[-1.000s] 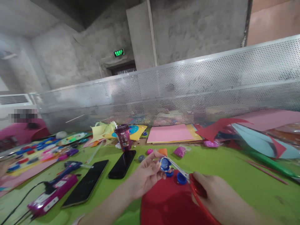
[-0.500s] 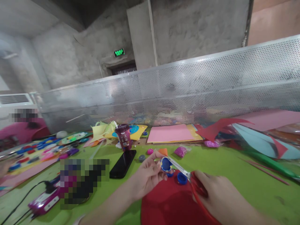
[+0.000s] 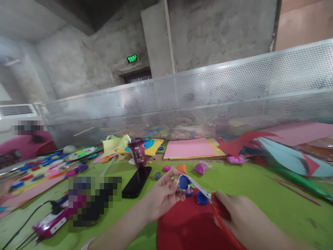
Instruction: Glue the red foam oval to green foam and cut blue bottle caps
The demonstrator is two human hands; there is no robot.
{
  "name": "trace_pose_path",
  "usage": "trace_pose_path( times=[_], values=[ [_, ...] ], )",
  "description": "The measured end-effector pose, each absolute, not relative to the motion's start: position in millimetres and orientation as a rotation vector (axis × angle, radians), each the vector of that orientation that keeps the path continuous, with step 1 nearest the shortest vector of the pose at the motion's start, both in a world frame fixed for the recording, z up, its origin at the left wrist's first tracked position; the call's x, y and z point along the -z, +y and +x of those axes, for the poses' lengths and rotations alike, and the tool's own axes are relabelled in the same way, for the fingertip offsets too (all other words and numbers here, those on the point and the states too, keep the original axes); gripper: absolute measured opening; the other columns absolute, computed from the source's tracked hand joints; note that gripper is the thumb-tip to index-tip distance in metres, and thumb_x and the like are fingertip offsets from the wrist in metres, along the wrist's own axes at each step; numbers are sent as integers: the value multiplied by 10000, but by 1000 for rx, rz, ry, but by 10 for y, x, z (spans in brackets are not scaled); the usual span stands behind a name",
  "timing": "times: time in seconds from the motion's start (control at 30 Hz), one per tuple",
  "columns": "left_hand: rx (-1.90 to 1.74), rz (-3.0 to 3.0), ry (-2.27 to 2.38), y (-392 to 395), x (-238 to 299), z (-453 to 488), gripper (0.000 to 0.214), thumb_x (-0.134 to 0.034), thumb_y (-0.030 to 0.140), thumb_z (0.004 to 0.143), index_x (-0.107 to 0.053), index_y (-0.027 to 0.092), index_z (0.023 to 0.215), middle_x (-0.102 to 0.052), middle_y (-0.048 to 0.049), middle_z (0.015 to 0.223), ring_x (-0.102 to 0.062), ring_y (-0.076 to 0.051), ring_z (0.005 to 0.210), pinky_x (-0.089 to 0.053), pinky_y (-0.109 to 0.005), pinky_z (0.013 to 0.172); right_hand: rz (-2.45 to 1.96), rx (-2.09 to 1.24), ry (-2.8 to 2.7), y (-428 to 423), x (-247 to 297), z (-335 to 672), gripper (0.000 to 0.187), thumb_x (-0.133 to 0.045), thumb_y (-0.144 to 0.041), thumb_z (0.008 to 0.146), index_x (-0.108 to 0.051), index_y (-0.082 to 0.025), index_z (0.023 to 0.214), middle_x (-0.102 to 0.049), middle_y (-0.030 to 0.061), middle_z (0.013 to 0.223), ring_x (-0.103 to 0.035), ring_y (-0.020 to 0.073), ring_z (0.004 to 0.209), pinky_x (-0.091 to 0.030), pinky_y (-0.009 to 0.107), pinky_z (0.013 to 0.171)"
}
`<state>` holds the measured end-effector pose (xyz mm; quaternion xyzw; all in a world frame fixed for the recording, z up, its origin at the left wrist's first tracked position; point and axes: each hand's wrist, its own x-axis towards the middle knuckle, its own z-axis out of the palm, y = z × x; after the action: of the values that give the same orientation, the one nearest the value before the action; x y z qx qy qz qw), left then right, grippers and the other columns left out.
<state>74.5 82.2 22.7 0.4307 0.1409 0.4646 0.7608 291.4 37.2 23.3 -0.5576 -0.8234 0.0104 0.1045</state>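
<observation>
My left hand pinches a small blue bottle cap and holds it up above a red sheet. Red-handled scissors sit in my right hand, their metal blades touching the cap's edge. Two more blue caps lie on the red sheet just below the held one.
A black phone and a purple cup stand to the left on the green table. Pink and yellow paper sheets, clay lumps and red and light-blue paper lie behind. A purple glue gun with its cord sits at the left. A perforated metal screen closes the far side.
Both hands keep almost the same place; the cap and the scissor blades have shifted only slightly.
</observation>
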Motion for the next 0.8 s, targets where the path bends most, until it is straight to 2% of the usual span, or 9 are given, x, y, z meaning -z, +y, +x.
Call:
trace_pose_path(
  times=[0.13,0.4,0.57,0.7,0.8],
  values=[
    [-1015,930,318,830,-233,728,311,-807,227,625,-596,200,851,-666,-3,751,-652,-135,654,-444,-207,569,-1600,-176,-2405,371,-242,2913,97,-415,-204,790,-456,-211,702,-601,51,617,-516,171,500,-282,260,477],
    [-990,944,337,821,-269,681,296,-804,247,630,-590,195,827,-660,-9,756,-645,-137,647,-453,-226,593,-1365,-736,-2261,316,-398,2899,173,-482,-295,804,-601,-180,751,-583,4,620,-488,121,550,-330,218,485],
    [-974,966,321,836,-277,661,254,-788,249,652,-610,189,823,-667,-14,777,-648,-138,654,-457,-232,600,-1373,-769,-2202,280,-475,2881,185,-506,-307,771,-622,-170,729,-559,-4,603,-448,120,551,-337,223,488],
    [-984,941,303,831,-278,692,251,-792,229,645,-621,191,825,-679,-21,771,-653,-137,659,-457,-217,591,-1289,-846,-2231,285,-465,2879,224,-479,-330,809,-605,-161,735,-545,-14,587,-416,103,515,-334,221,486],
    [-1002,907,298,809,-265,729,252,-795,215,642,-628,199,831,-686,-19,751,-662,-141,669,-462,-210,599,-1305,-760,-2244,311,-424,2890,181,-478,-306,811,-565,-173,724,-551,-12,598,-428,106,514,-320,222,478]
  ],
)
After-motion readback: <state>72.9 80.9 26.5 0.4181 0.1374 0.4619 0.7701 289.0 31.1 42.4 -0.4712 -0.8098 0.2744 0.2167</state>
